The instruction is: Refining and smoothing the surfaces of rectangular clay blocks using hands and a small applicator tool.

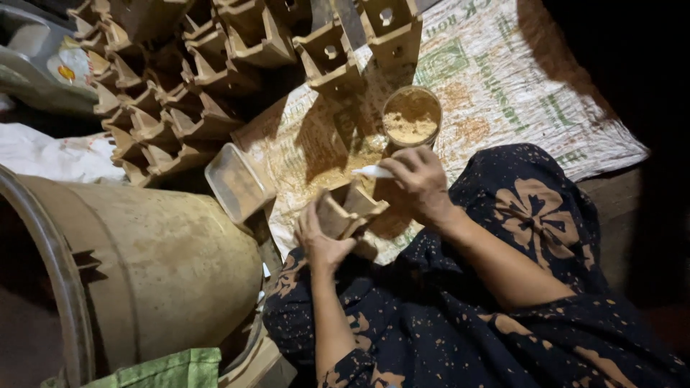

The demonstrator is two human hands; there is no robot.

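The place is dim, dark at the right edge, and a printed woven sack (503, 79) is spread flat as the working surface, dusted with tan powder.

At the middle, the left hand (321, 241) has its fingers (307, 215) clenched around the underside of a small angular clay piece (346, 208), holding it tilted just above the person's lap. The right hand (420, 183) comes in from the other side, its fingers pinched on a thin white tool (374, 172) whose tip points left over the top edge of the clay piece; whether the tip touches the clay I cannot tell. Both forearms run down into a dark garment with a tan flower pattern (532, 208) draped over the knees.

Just beyond the right hand a round cup of tan powder (411, 116) stands on the sack. To the left of the clay piece an empty rectangular clear tray (236, 183) lies tilted at the sack's edge. Farther out, rows of similar clay pieces (172, 108) are stacked across the upper left. A large dusty barrel (158, 266) lies on its side at the lower left, with a green cloth (172, 370) beneath it and white crumpled plastic (57, 154) behind.
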